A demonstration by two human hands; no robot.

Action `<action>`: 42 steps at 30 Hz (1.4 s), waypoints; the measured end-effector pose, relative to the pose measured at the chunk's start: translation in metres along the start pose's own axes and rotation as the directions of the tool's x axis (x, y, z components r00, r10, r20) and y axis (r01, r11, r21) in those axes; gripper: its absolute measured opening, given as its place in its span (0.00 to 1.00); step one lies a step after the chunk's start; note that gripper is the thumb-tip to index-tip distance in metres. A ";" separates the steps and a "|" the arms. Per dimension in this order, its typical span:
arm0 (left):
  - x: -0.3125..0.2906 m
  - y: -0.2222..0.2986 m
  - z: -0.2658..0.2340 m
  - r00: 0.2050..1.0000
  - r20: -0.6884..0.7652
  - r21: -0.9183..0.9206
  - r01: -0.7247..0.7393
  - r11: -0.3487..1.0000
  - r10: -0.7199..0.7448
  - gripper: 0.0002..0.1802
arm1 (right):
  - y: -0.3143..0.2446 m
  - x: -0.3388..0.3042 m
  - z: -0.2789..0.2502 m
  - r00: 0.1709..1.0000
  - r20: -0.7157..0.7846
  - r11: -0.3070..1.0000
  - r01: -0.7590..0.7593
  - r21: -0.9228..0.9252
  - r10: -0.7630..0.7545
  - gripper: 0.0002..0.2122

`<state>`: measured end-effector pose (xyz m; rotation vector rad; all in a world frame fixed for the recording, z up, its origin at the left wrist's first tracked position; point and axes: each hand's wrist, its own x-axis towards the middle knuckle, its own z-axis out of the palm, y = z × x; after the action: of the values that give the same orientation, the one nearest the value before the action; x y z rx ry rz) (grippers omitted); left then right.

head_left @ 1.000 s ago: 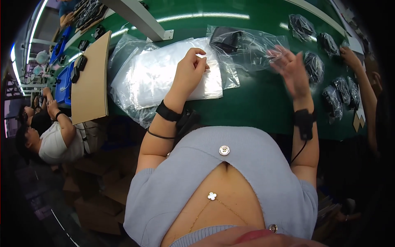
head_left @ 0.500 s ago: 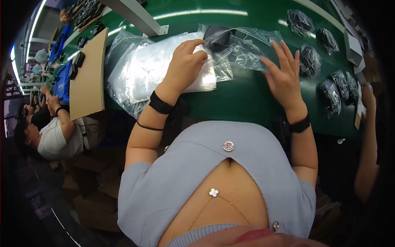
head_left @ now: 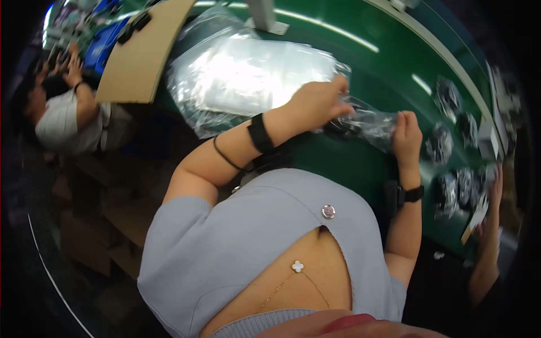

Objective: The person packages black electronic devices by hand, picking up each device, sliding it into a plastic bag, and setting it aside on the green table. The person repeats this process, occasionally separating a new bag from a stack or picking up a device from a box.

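A clear plastic bag (head_left: 372, 123) with a dark item in its left part stretches between my two hands over the green table. At its left end, my left hand (head_left: 318, 104) closes on the bag where the dark item (head_left: 342, 127) lies; the fingers partly cover that item, and its kind cannot be made out. My right hand (head_left: 407, 135) is closed in a pinch on the bag's right end. Just left of my left hand lies a stack of flat clear plastic bags (head_left: 242, 79), glossy under the light.
Several bagged dark items (head_left: 439, 143) lie at the right of the green table (head_left: 366, 62). A metal post (head_left: 264, 17) rises behind the stack. A tan board (head_left: 141, 56) stands at the left. Another person's arm (head_left: 491, 242) reaches in at the right; a seated person (head_left: 73, 118) is at the left.
Both hands have come nearer and lower, with the bag now drawn between them. The right hand's spread fingers have closed on the bag's end. The view has turned.
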<state>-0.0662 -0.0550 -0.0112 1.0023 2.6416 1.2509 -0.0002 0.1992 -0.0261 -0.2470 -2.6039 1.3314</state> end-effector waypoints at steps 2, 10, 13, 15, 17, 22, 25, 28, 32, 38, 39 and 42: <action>0.002 -0.012 0.007 0.992 -0.047 0.001 -0.117 0.993 0.117 0.25 | 0.007 0.014 0.004 0.998 0.027 0.984 0.068 -0.162 -0.064 0.10; 0.015 0.005 -0.013 0.965 0.259 0.360 -0.064 0.931 -0.034 0.34 | 0.010 0.039 0.016 0.978 0.107 0.884 0.209 -0.417 -0.181 0.12; 0.014 0.009 -0.008 0.913 0.398 0.334 -0.054 0.941 -0.089 0.35 | 0.012 0.036 0.014 0.973 0.120 0.900 0.228 -0.371 -0.196 0.12; 0.014 0.009 0.000 0.899 0.438 0.300 -0.136 0.944 -0.010 0.36 | 0.024 0.041 0.005 0.973 0.142 0.940 0.214 -0.264 -0.181 0.11; 0.011 0.010 0.003 0.890 0.455 0.253 -0.104 0.962 -0.023 0.35 | 0.040 0.046 -0.002 0.977 0.175 0.988 0.137 -0.064 -0.124 0.10; 0.007 0.004 0.020 0.930 0.363 -0.038 -0.044 0.998 0.055 0.35 | 0.049 0.054 0.004 0.965 0.153 0.938 0.158 0.307 -0.213 0.07; 0.010 0.010 0.028 0.979 0.148 -0.343 -0.081 0.936 0.139 0.37 | 0.040 0.061 0.012 0.979 0.074 0.899 0.146 0.413 -0.192 0.06; 0.025 0.026 0.036 0.993 -0.061 -0.681 -0.114 0.723 0.100 0.38 | 0.020 0.025 0.019 0.814 0.305 0.858 0.513 0.020 -0.494 0.11; 0.022 0.030 0.033 0.937 -0.342 -0.677 -0.196 0.710 -0.067 0.35 | -0.021 -0.012 0.035 0.866 0.205 0.876 0.395 0.276 -0.455 0.20; 0.009 0.025 0.019 0.939 -0.318 -0.580 -0.082 0.811 -0.133 0.32 | -0.049 -0.009 0.055 0.965 0.257 0.644 -0.231 0.730 0.056 0.22; 0.009 0.021 0.020 0.950 -0.297 -0.461 -0.058 0.886 -0.093 0.32 | -0.039 -0.001 0.048 0.967 0.247 0.647 -0.225 0.728 0.058 0.22; 0.000 0.011 0.004 0.984 -0.177 -0.092 0.006 0.996 -0.023 0.35 | 0.025 0.057 0.002 0.848 0.482 0.659 -0.494 0.568 0.221 0.23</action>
<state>-0.0588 -0.0469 -0.0063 0.8960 2.6842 1.5090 -0.0541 0.2252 -0.0413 -0.4450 -2.1558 2.6083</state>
